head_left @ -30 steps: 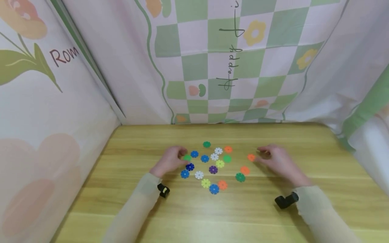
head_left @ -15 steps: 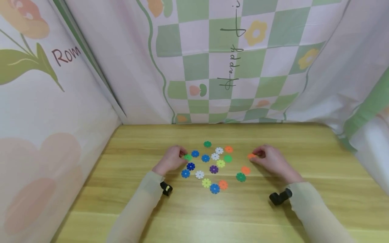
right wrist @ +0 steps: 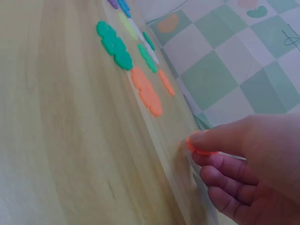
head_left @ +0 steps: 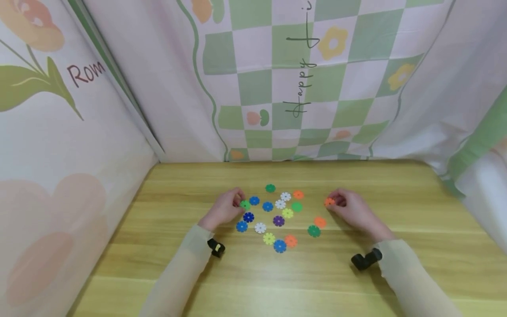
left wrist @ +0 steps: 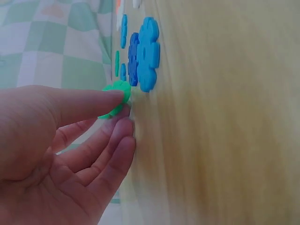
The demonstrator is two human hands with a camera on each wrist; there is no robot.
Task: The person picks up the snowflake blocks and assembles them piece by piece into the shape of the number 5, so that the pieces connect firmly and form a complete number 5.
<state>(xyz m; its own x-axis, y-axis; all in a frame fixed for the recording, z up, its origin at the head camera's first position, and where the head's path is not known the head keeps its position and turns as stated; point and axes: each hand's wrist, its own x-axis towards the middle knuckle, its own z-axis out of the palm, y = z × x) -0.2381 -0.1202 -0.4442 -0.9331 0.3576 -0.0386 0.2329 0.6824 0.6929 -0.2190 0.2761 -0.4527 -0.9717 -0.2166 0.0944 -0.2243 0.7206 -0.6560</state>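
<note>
My left hand (head_left: 224, 208) pinches a bright green notched plastic disc (left wrist: 123, 87) between thumb and fingers at the left side of the scattered discs. Close by on the table lie a dark blue disc (head_left: 248, 217) and a lighter blue disc (head_left: 242, 226). On the opposite side, my right hand (head_left: 351, 209) grips an orange notched disc (head_left: 329, 201) by its edge, thumb on one face in the right wrist view. Nearest to that hand are another orange disc (head_left: 320, 222) and a dark green disc (head_left: 314, 231), lying edge to edge.
Between the hands, several more flat discs lie on the wooden table (head_left: 237, 281), among them a purple disc (head_left: 279, 221), a white disc (head_left: 260, 228) and a yellow-green disc (head_left: 269, 238). A checked curtain (head_left: 293, 88) hangs along the table's back edge.
The right thumb and fingers have closed on the orange disc and tilted it up from the table. The green disc in the left hand has also tilted up, its face now turned forward.
</note>
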